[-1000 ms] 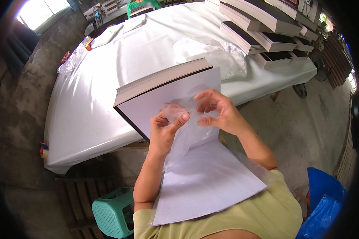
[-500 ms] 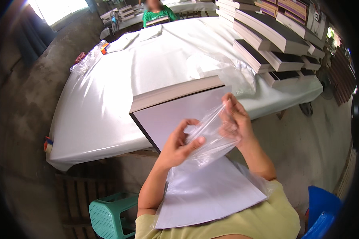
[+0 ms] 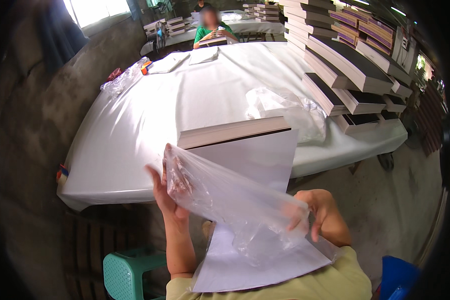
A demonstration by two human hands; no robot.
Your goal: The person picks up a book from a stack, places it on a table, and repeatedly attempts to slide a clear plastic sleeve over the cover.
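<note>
A clear plastic bag point(image 3: 225, 187) is stretched between my two hands over my lap. My left hand point(image 3: 174, 187) has its fingers in the bag's upper left corner, with the thumb standing out. At the other end my right hand point(image 3: 317, 212) grips the bag, its fingers partly seen through the film. Behind the bag a thick book point(image 3: 235, 131) lies at the table's near edge, a pale grey-white panel point(image 3: 255, 155) facing me below its page block. White sheets point(image 3: 265, 272), in clear film, rest on my lap.
Stacks of thick dark-covered books point(image 3: 352, 65) rise on the right of the white-covered table point(image 3: 135, 135). Loose clear plastic point(image 3: 285, 107) lies near them. A green stool point(image 3: 125, 275) stands lower left, a blue object point(image 3: 400, 275) lower right. A person in green point(image 3: 205, 32) sits across the table.
My hands have moved apart, the left to the left and the right downward. The bunched bag is now spread between them. My view has tilted up a little.
</note>
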